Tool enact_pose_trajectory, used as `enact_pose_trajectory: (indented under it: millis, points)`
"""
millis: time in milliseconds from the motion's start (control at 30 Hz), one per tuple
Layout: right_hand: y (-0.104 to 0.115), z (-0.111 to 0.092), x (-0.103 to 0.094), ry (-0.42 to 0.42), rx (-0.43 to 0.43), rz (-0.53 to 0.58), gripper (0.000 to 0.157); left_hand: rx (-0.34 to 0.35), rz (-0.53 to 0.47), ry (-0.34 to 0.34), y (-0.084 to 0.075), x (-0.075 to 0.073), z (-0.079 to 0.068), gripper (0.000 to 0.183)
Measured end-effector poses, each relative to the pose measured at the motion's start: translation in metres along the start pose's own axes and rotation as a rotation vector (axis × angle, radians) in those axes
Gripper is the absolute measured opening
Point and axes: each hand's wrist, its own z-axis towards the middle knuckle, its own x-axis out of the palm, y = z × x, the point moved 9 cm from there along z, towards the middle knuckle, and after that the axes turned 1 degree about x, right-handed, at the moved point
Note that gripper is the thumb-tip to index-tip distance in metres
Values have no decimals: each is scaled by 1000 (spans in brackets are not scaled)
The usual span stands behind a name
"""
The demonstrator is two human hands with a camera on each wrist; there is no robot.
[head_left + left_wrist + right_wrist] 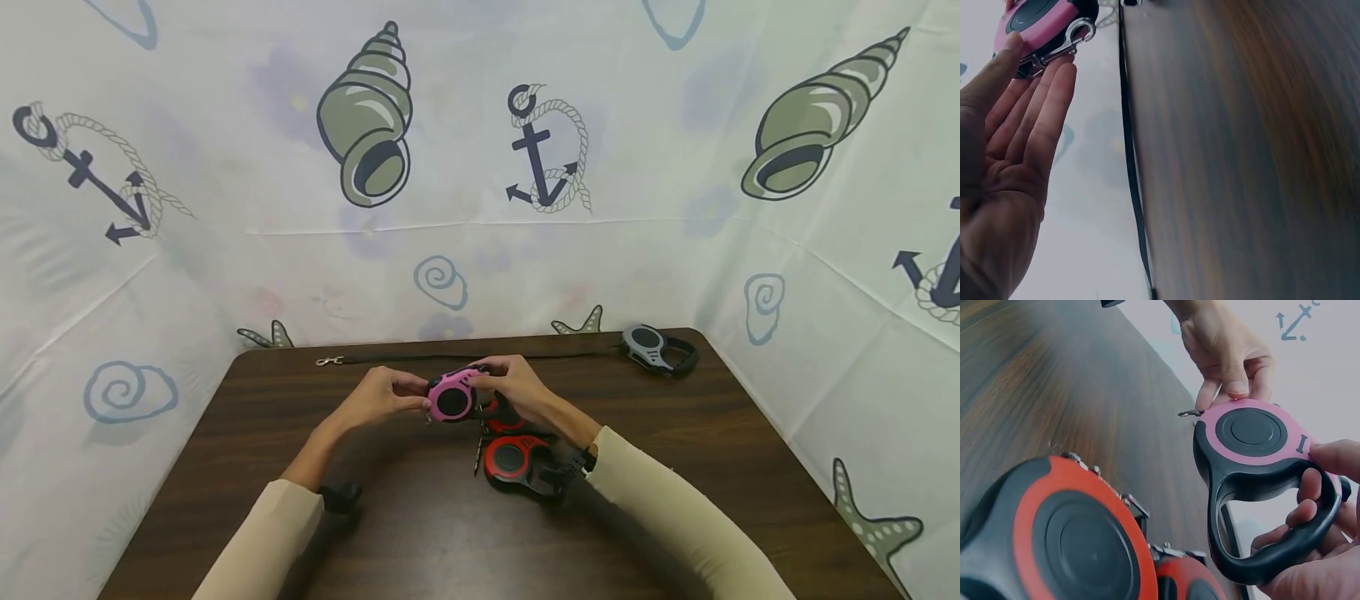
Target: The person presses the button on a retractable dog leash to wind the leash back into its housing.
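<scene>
A pink and black retractable dog leash (452,402) is held above the table between both hands. My right hand (521,387) grips its black loop handle (1263,561), fingers through the loop and thumb on the pink casing by a small button. From the opposite end, my left hand (385,395) pinches the casing, thumb on top and long fingers stretched out beneath. A metal snap clip (1074,37) sticks out beside the left fingertips. Below the right forearm lies a red and black leash (512,460), with a second red leash (504,417) just behind it, partly hidden.
At the back right of the brown table (420,517) lies a grey and black leash (645,345). Its black strap (442,357) runs left along the back edge to a metal clip (329,362). A patterned cloth (465,150) hangs behind the table and at its sides.
</scene>
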Motion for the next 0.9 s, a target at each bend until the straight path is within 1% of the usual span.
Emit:
enact_pose_trajectory:
  millis: [100, 167, 233, 333, 433, 633, 767, 900]
  points:
    - [-5, 7, 9, 7, 22, 18, 32, -43, -22, 17, 9, -4, -4, 39]
    - [-7, 11, 16, 11, 32, 24, 32, -63, -55, 33, 16, -7, -7, 39]
    - [-9, 15, 22, 13, 41, 28, 32, -87, -111, 48, 23, -8, -10, 38]
    - [-12, 19, 30, 12, 49, 8, 32, -118, -178, 70, 34, -11, -14, 37]
    - [-15, 23, 37, 11, 58, -13, 33, -143, -214, 85, 44, -12, -17, 35]
    - [-21, 29, 47, 16, 82, -32, 33, -191, -264, 107, 56, -12, -23, 34]
    - [-24, 32, 50, 22, 95, -47, 34, -217, -292, 118, 60, -12, -24, 35]
    - [-27, 35, 53, 37, 109, -61, 35, -225, -278, 129, 64, -11, -25, 34]
